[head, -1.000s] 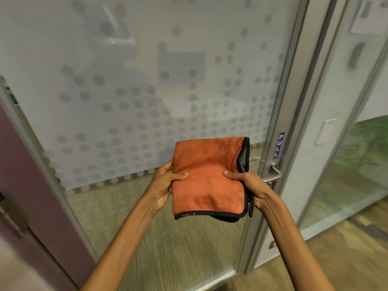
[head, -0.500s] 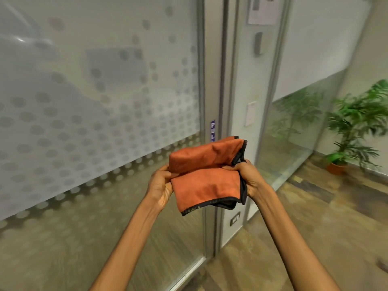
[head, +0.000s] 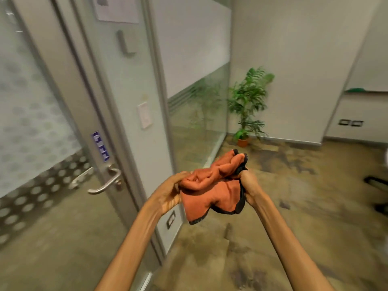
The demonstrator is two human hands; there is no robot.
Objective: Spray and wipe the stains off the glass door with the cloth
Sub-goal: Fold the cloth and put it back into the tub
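Holding a crumpled orange cloth [head: 212, 185] with a black edge, two bare forearms reach forward from the bottom of the view. The left hand [head: 170, 193] has its fingers curled closed around the cloth's left side. The right hand [head: 248, 185] is clenched in a fist on the cloth's right edge, where the black trim bunches up. The cloth hangs slack between the two hands, and one corner droops below them. To the left of the left hand, and a little beyond it, stands the glass door [head: 35, 127], frosted with a pattern of pale dots. Its silver lever handle [head: 105, 183] sits level with the hands, and a small blue sign [head: 100, 146] is above the handle. Beyond the hands lies a mottled brown floor [head: 304, 198]. Farther off, above the right hand, a green potted plant [head: 248, 106] stands against a pale wall [head: 304, 49].
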